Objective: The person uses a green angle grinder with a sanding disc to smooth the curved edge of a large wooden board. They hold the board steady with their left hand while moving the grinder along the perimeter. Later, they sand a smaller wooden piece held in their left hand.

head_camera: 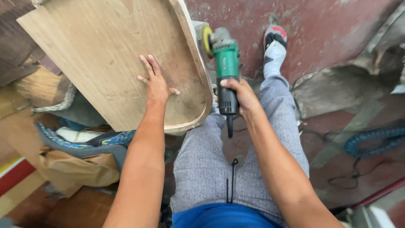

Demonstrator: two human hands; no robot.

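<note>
A large plywood panel [105,50] with a rounded corner lies tilted across the upper left. My left hand [156,82] presses flat on it near the rounded end, fingers spread. My right hand [240,93] grips the black handle of a green angle grinder [225,59]. The grinder's yellow disc [207,40] sits against the panel's curved right edge. The grinder's black cord hangs down over my grey trousers.
My leg in grey trousers [278,109] stretches out to a white and red shoe [274,44] on the reddish floor. Brown paper and patterned cloth [80,147] pile up at the left. A blue coiled cable [371,141] lies at the right.
</note>
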